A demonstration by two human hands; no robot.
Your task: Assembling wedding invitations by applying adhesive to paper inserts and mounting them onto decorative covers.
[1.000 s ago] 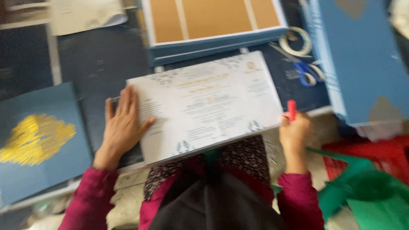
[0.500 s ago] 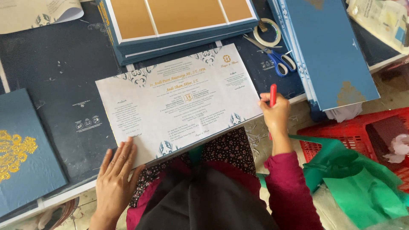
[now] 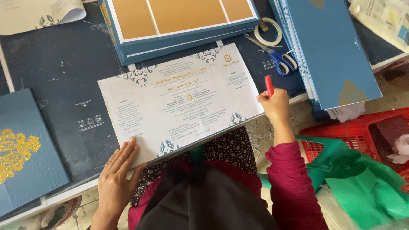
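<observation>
Sheet: wide white printed card sheet with blue leaf ornament at its corners (image 3: 181,100) lies flat on the dark work surface (image 3: 55,76), spanning the gap between both hands. Long axis runs from the left hand up and across to the right hand, tilted so the right end sits farther from the body.

Left hand (image 3: 117,174): open, fingers spread flat, fingertips pressing the near left corner of the sheet. Palm hangs off the table edge.

Right hand (image 3: 275,104): closed around a slim red pen-like tool (image 3: 269,86), tip upward, knuckles touching the sheet's right edge.

Both hands touch the sheet; neither is clearly nearer.

Beyond the right hand: blue-handled scissors (image 3: 277,57) and a roll of clear tape (image 3: 268,32). Further right, a stack of blue boards (image 3: 332,51). Beyond the sheet's far edge, a stack of blue frames with tan panels (image 3: 179,21). Left of the left hand, a blue cover with gold ornament (image 3: 25,149)
</observation>
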